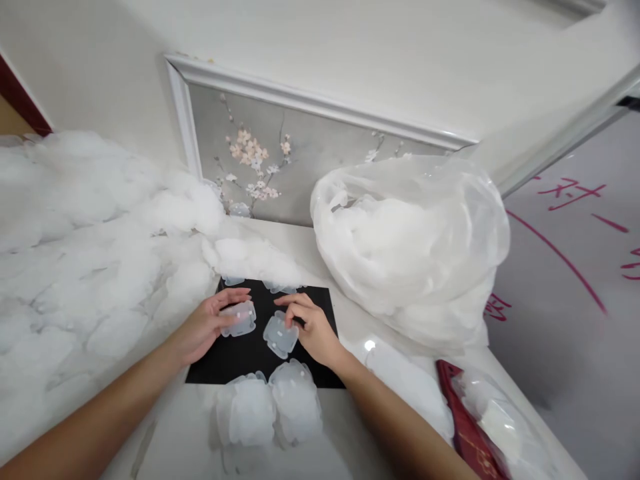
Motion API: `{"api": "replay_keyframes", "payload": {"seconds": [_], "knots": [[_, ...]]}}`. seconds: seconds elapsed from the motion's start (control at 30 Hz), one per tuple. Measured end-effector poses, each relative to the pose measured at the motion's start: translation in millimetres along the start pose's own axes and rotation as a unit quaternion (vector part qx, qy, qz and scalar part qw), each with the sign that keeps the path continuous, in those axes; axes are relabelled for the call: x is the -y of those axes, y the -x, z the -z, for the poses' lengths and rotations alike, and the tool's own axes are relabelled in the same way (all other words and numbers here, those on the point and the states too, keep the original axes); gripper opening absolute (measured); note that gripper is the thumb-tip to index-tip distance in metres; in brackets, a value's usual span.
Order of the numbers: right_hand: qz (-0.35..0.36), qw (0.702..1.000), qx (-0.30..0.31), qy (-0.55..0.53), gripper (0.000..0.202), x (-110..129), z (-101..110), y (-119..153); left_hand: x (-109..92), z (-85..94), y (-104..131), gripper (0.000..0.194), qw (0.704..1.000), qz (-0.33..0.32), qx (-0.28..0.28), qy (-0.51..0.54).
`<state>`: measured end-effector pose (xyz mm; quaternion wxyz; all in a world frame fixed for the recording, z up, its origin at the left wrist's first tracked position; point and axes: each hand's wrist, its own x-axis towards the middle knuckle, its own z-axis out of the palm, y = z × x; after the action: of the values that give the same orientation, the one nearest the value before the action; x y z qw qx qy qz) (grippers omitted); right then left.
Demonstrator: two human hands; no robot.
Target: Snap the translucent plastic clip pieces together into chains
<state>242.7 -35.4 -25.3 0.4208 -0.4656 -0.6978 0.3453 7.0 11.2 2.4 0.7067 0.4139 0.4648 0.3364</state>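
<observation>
Bright, diffuse light fills the view, its source out of sight. A small round glare spot burns on the white tabletop (pixel 173 427), and highlights streak the clear plastic bag (pixel 450 300). The white heap (pixel 100 267) looks washed out, its detail smeared. Faint shadows edge the translucent stacks (pixel 297 407). Wide-angle distortion stretches the forearms (pixel 403 417).

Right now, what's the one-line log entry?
left hand: holds translucent piece | right hand: touches second piece | below: black mat | nearby: plastic bag
</observation>
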Motion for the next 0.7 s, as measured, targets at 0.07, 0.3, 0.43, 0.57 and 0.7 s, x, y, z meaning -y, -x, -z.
{"api": "replay_keyframes", "payload": {"seconds": [0.07, 0.3, 0.43, 0.57, 0.7], "knots": [[-0.013, 0.999, 0.035, -0.019, 0.027, -3.9, 5.9, 2.2, 0.7, -0.8, -1.1, 0.045, 1.0, 0.005, 0.013, 0.007], [-0.032, 0.996, 0.079, -0.017, 0.026, -13.1, 16.9, 1.5, 6.1, 3.2, -6.4, 0.04, 0.997, -0.004, 0.061, 0.037], [-0.025, 0.997, 0.075, -0.016, 0.011, -3.2, 22.6, 1.4, 5.0, 3.8, -4.8, 0.047, 0.996, -0.016, 0.046, -0.074], [-0.037, 0.992, 0.109, -0.044, 0.005, 14.1, 34.6, 4.5, -6.8, 2.0, 6.9, 0.04, 0.99, 0.033, 0.112, -0.081], [0.001, 0.928, 0.37, -0.048, 0.008, 29.5, 54.6, 12.5, -14.2, -9.2, 30.8, 0.027, 0.939, 0.08, 0.295, -0.161]]}}
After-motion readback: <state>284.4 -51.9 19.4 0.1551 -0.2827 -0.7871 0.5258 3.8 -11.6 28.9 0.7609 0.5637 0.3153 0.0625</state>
